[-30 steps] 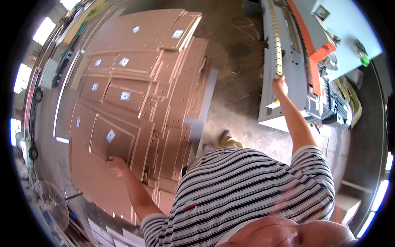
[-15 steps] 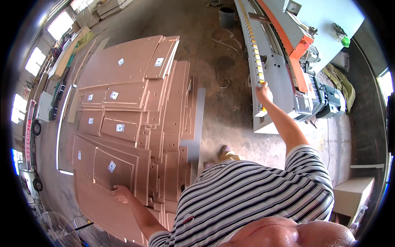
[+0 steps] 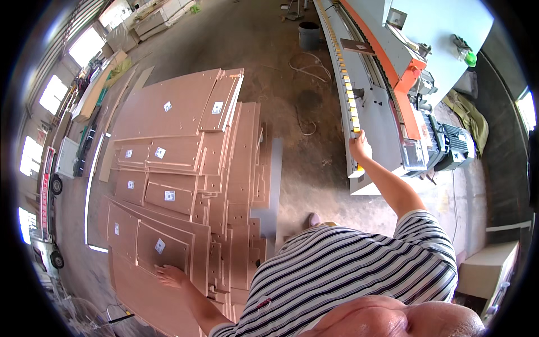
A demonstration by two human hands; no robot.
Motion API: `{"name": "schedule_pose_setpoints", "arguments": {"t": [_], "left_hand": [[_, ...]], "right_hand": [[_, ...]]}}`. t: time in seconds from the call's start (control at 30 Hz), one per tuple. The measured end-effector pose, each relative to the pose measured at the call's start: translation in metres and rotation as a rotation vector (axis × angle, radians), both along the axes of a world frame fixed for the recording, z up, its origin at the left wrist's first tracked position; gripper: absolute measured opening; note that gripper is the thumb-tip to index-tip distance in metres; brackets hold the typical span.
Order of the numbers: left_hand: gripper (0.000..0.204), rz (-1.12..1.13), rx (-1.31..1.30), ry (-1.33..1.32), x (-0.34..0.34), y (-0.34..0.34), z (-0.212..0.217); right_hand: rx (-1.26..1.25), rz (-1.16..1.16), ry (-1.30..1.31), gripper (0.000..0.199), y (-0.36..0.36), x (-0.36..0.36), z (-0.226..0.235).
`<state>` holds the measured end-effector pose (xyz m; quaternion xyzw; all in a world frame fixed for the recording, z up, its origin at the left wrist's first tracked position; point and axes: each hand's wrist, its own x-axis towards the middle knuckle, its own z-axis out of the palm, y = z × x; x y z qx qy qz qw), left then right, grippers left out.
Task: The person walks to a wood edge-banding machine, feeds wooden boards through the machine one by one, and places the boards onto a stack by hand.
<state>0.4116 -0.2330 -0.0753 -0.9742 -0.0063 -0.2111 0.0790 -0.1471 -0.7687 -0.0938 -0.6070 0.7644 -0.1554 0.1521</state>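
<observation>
My left hand point(image 3: 170, 276) lies flat with spread fingers on a brown wooden panel point(image 3: 160, 247) at the near end of a big stack of cut boards point(image 3: 185, 151), each with a small white label. My right hand point(image 3: 359, 147) reaches out to the right and grips the near end of the long roller rail point(image 3: 345, 84) of a grey and orange woodworking machine point(image 3: 404, 78). My striped shirt point(image 3: 348, 275) fills the lower middle of the view.
Bare concrete floor point(image 3: 306, 168) runs between the board stack and the machine, with a loose cable point(image 3: 306, 62) and a grey bucket point(image 3: 308, 35) further off. A white box point(image 3: 487, 269) stands at the right. More boards and a cart point(image 3: 53, 185) sit at the left.
My view has shifted so the board stack and machine sit further up. My left hand has slid down to the nearest panel; my right hand stays on the rail's end.
</observation>
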Motion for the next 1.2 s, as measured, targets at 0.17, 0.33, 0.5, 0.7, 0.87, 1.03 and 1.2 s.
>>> {"name": "schedule_pose_setpoints", "arguments": {"t": [0.17,0.33,0.5,0.7,0.87,1.03,1.2], "left_hand": [[0.049,-0.261,-0.102,0.028,-0.027,-0.023,-0.029],[0.057,-0.222,-0.007,0.164,-0.055,-0.052,-0.013],[0.057,-0.150,0.023,0.182,-0.052,-0.057,-0.014],[0.060,-0.155,0.073,0.196,-0.041,-0.052,-0.025],[0.068,-0.123,0.086,0.249,-0.061,-0.063,-0.030],[0.080,-0.212,0.020,0.268,-0.069,-0.061,-0.044],[0.091,-0.195,-0.043,0.432,-0.080,-0.086,-0.026]], "right_hand": [[-0.037,0.014,-0.036,0.049,0.001,0.002,0.000],[0.019,-0.002,-0.055,0.048,0.000,0.001,0.007],[-0.001,0.010,-0.150,0.047,-0.006,-0.005,-0.005],[-0.086,0.026,-0.352,0.053,-0.015,-0.019,-0.031],[0.057,0.074,-1.100,0.043,-0.057,-0.040,-0.011],[-0.132,-0.117,-1.600,0.033,-0.159,-0.053,-0.007],[-0.228,-0.503,-1.900,0.029,-0.224,-0.076,-0.010]]}}
